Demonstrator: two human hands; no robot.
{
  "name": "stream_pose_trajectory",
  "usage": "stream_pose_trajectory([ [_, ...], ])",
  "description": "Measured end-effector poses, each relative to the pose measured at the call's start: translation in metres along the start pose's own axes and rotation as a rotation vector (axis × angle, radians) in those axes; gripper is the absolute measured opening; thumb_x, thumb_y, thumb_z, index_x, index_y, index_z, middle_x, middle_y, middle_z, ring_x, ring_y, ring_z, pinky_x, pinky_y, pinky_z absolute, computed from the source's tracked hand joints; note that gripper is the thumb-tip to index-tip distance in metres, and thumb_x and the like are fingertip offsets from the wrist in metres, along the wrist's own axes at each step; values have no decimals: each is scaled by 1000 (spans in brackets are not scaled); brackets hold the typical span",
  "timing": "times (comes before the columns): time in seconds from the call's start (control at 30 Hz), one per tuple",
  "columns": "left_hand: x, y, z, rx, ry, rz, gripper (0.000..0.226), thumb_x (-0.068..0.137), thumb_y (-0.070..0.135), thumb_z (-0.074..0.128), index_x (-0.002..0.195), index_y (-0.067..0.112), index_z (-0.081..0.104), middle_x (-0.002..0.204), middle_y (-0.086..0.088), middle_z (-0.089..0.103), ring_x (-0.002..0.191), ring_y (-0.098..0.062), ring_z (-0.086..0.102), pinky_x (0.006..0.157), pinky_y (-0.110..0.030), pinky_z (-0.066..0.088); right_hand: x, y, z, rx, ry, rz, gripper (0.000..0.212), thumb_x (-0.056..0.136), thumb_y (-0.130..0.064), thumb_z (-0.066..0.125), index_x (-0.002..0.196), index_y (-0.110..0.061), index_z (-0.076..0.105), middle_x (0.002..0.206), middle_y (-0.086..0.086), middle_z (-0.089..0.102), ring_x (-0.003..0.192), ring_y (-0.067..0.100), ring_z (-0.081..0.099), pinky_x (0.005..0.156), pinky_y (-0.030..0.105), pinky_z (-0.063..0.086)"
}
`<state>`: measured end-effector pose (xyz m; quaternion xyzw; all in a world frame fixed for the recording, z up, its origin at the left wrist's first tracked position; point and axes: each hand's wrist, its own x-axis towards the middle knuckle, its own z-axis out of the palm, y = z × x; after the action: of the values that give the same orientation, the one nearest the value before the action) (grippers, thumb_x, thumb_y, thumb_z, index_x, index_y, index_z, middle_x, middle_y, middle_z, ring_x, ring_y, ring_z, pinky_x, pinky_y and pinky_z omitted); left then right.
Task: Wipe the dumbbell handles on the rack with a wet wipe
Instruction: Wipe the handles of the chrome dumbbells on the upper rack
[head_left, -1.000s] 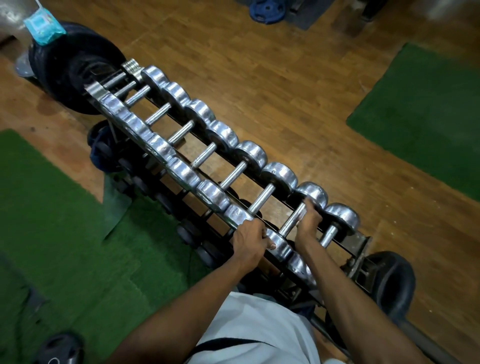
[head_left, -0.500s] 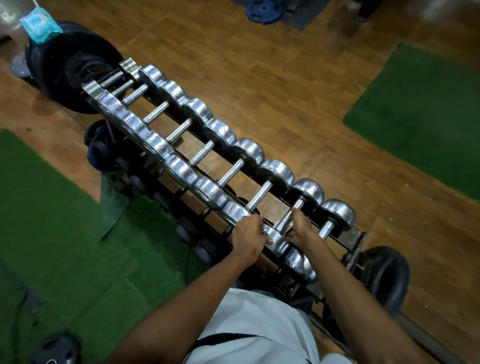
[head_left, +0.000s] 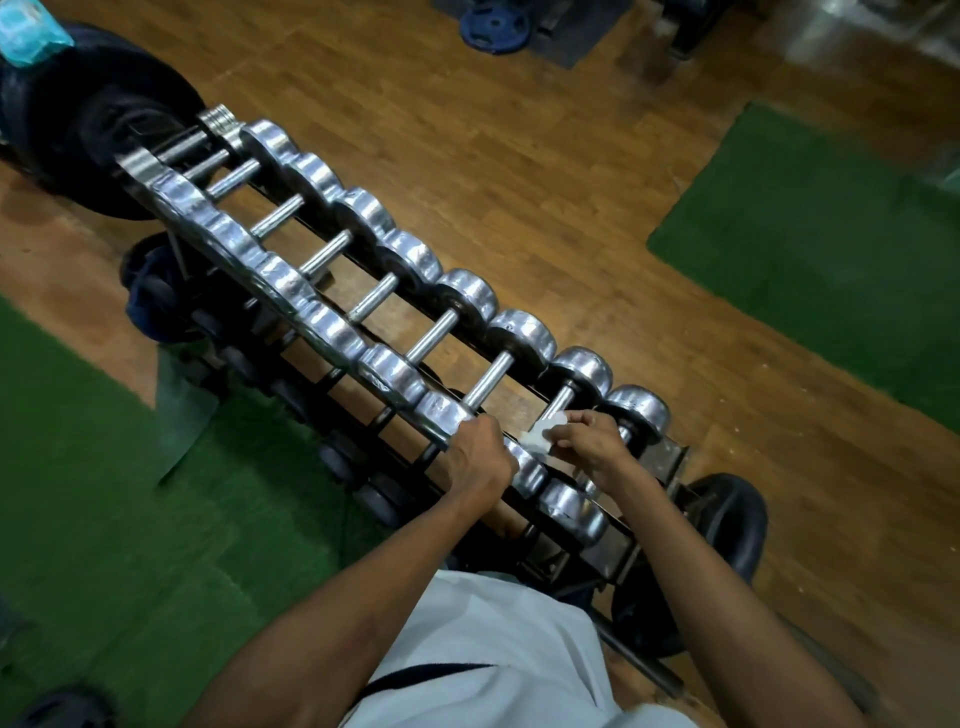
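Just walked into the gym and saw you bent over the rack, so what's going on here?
A person is cleaning the chrome dumbbells on the rack. The right hand pinches a white wet wipe at the handle of the second-nearest dumbbell. The left hand grips the near dumbbell head beside it. The handles further along the row are bare.

Dumbbells (head_left: 415, 312) lie side by side on the rack (head_left: 670, 457), the row running from the hands away to the far left; left hand (head_left: 475, 457) rests on a near head; right hand (head_left: 597, 441), just to its right, holds the wet wipe (head_left: 540, 435) against the second-last handle (head_left: 558, 405); one dumbbell (head_left: 636, 410) lies right of the right hand; a weight plate (head_left: 88, 130) stands beyond the row's far end; floor mats (head_left: 104, 493) lie left of the left hand.
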<state>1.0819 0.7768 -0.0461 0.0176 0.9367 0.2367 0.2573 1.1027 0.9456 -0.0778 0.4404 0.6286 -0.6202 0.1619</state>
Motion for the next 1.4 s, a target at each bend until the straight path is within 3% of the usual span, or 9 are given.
stream_pose_trajectory([
  [0.13,-4,11,9,81,-70,27,58,68,39,90,109,11,61,118,-16,60,114,-33,59,82,-41,56,0,13,-19,51,137,-35,55,71,3,84,118,-10,58,103,11,71,82,23,73,77,42,64],
  [0.27,-13,26,16,222,-168,-3,122,61,63,91,148,4,29,150,-25,34,139,-38,35,105,-46,46,-24,25,-39,-367,225,-528,41,81,1,69,116,-18,71,104,-7,74,91,5,70,70,17,55],
  [0.43,-15,22,31,341,-77,36,125,56,77,84,143,7,30,142,-19,41,130,-33,44,101,-45,45,-44,56,-49,-948,-45,-643,21,94,-17,54,101,-24,72,85,-3,71,89,23,67,76,34,48],
  [0.57,-12,18,31,399,-21,80,117,57,80,81,137,10,34,132,-15,44,123,-30,46,96,-44,45,-47,56,-43,-1140,-149,-626,41,111,-40,23,121,-26,60,108,-4,70,104,22,66,125,50,11],
  [0.7,-12,15,28,350,6,98,93,68,62,83,131,13,34,130,-12,43,121,-28,44,94,-43,46,-24,50,-21,-1315,-155,-597,75,103,-64,-5,122,-29,58,104,-4,72,108,16,68,124,56,-13],
  [0.77,-11,13,27,348,4,99,90,69,58,83,129,14,34,131,-11,43,121,-28,43,94,-42,46,-13,51,-19,-1307,-154,-569,79,98,-70,-8,116,-26,55,95,2,74,105,16,69,124,54,-12],
  [0.93,-8,14,29,397,1,89,116,52,84,80,131,12,35,126,-10,42,119,-26,45,92,-42,48,-31,50,-46,-1221,-157,-727,35,108,-54,16,100,-34,44,79,-6,66,82,16,65,124,46,18],
  [1.03,-7,15,33,400,28,70,119,50,85,80,132,11,35,127,-11,44,118,-26,45,92,-42,48,-55,63,-55,-1159,-62,-782,47,109,-56,19,86,-32,52,75,-7,59,75,14,54,90,37,41],
  [1.4,-7,18,32,401,9,53,115,55,74,86,135,10,34,129,-13,43,120,-28,46,93,-42,49,-53,59,-38,-1297,12,-519,93,97,-72,-11,103,-39,77,119,-8,55,112,20,41,96,40,25],
])
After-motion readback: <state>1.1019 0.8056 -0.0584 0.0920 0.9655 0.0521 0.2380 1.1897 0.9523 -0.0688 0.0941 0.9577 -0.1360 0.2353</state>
